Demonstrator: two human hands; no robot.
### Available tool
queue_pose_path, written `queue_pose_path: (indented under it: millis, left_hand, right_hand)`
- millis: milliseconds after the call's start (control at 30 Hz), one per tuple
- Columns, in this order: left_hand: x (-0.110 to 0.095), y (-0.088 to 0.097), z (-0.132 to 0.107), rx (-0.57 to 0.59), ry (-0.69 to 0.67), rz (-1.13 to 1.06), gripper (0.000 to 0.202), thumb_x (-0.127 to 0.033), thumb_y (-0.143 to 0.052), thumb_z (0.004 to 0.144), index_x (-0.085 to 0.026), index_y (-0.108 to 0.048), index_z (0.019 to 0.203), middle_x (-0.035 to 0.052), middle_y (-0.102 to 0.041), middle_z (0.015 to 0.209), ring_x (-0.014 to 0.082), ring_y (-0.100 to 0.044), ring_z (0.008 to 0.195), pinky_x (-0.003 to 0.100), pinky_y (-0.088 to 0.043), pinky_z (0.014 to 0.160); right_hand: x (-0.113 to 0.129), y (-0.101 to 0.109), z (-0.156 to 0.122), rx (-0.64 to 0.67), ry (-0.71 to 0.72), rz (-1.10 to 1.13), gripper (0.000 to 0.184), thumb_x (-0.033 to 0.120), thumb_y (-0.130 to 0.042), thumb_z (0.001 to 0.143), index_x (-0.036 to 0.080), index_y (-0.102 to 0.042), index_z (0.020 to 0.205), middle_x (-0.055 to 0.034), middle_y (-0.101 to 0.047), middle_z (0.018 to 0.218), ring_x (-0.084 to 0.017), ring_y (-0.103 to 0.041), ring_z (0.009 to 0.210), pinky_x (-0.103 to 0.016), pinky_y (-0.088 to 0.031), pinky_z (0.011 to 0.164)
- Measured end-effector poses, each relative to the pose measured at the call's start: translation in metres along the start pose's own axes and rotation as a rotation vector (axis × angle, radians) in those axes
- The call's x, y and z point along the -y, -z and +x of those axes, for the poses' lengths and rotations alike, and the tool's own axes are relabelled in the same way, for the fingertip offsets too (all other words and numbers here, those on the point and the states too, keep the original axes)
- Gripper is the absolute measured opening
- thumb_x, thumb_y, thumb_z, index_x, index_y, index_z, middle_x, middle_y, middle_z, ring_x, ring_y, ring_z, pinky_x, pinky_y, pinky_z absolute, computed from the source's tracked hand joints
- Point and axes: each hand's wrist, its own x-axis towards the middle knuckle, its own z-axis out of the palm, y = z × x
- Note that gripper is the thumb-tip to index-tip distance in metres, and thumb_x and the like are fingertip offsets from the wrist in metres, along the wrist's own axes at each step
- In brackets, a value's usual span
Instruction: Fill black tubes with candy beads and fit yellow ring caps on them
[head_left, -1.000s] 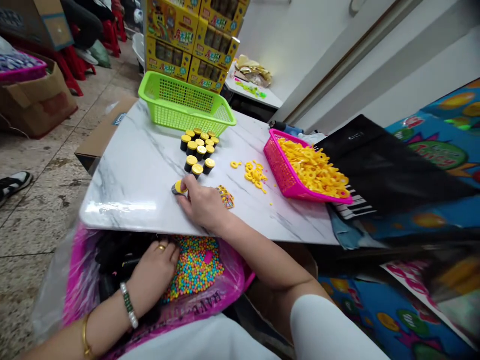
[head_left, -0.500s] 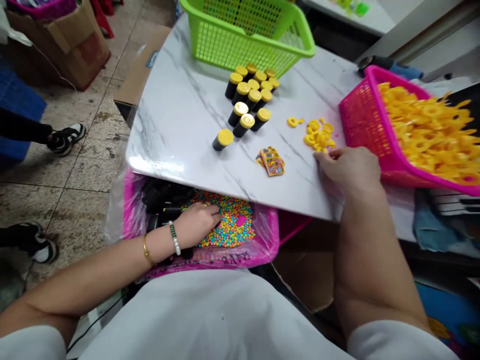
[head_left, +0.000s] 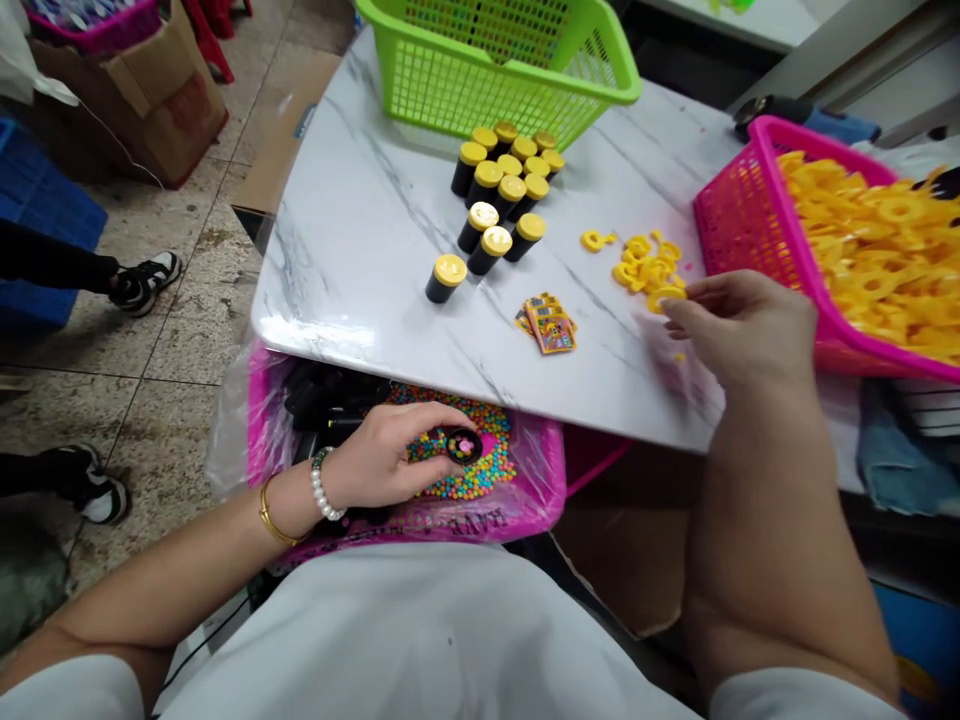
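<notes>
My left hand point(head_left: 379, 455) grips a black canister point(head_left: 474, 447) over the lined tub, its open mouth toward me and some coloured beads showing inside. Small multicoloured beads point(head_left: 491, 485) fill the tub's right part; black canisters point(head_left: 319, 395) lie at its left. At the right of the table, my right hand point(head_left: 754, 325) pinches a yellow ring piece point(head_left: 664, 298) beside a small pile of similar yellow pieces point(head_left: 643, 268). Several black canisters with yellow caps point(head_left: 510, 190) stand upright on the table. Small printed cards point(head_left: 551, 325) lie between them and my right hand.
A green basket point(head_left: 495, 85) stands at the table's back. A pink basket point(head_left: 739, 220) heaped with yellow pieces sits at the right. The pink tub point(head_left: 551, 480) is tucked against the near edge of the marbled table point(head_left: 337, 230). Another person's shoes point(head_left: 146, 282) show at left.
My left hand has risen from among the beads and now shows a black canister. My right hand has lifted slightly, with a yellow ring piece at its fingertips.
</notes>
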Motion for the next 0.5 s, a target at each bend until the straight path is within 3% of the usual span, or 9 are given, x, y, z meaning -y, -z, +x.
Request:
queue_pose_path:
  millis: [67, 133, 267, 367, 500]
  left_hand:
    - [-0.003, 0.001, 0.0, -0.131, -0.081, 0.077, 0.028, -0.02, -0.067, 0.086, -0.018, -0.065, 0.114, 0.0071, -0.075, 0.101, 0.0164, -0.071, 0.093, 0.03, -0.057, 0.085]
    - [-0.007, 0.005, 0.002, -0.283, -0.146, 0.193, 0.027, -0.021, -0.068, 0.087, -0.018, -0.065, 0.113, 0.0068, -0.075, 0.099, 0.0171, -0.069, 0.094, 0.032, -0.056, 0.086]
    - [-0.01, 0.017, 0.01, -0.548, -0.118, 0.515, 0.023, -0.024, -0.071, 0.086, -0.019, -0.066, 0.108, 0.0041, -0.075, 0.093, 0.0188, -0.065, 0.089, 0.036, -0.051, 0.085]
    - [-0.003, 0.024, 0.015, -0.55, -0.017, 0.65, 0.02, -0.026, -0.07, 0.088, -0.016, -0.068, 0.105, 0.0051, -0.076, 0.092, 0.0205, -0.063, 0.085, 0.037, -0.046, 0.082]
    - [0.008, 0.027, 0.017, -0.469, 0.075, 0.619, 0.021, -0.026, -0.067, 0.089, -0.017, -0.068, 0.108, 0.0048, -0.076, 0.098, 0.0214, -0.062, 0.089, 0.038, -0.043, 0.085]
  right_hand:
    - [0.019, 0.007, -0.013, -0.019, -0.039, 0.324, 0.018, 0.01, -0.081, 0.064, 0.019, -0.066, 0.07, -0.0056, -0.065, 0.066, -0.015, -0.06, 0.053, -0.034, -0.049, 0.057]
    - [0.044, 0.013, -0.032, 0.098, -0.009, 0.577, 0.022, 0.014, -0.087, 0.057, 0.019, -0.07, 0.069, -0.0071, -0.067, 0.069, -0.016, -0.063, 0.057, -0.034, -0.051, 0.059]
    - [0.093, 0.007, -0.073, 0.668, 0.054, 0.75, 0.021, 0.03, -0.089, 0.065, 0.02, -0.078, 0.08, -0.0073, -0.07, 0.071, -0.015, -0.062, 0.055, -0.029, -0.05, 0.052]
    - [0.118, -0.017, -0.091, 0.925, 0.109, 0.782, 0.017, 0.033, -0.084, 0.073, 0.021, -0.079, 0.084, -0.0043, -0.07, 0.07, -0.011, -0.059, 0.053, -0.025, -0.049, 0.05]
    - [0.141, -0.051, -0.097, 0.982, 0.101, 0.72, 0.022, 0.034, -0.084, 0.073, 0.018, -0.077, 0.087, -0.0015, -0.068, 0.064, -0.01, -0.057, 0.05, -0.023, -0.048, 0.048]
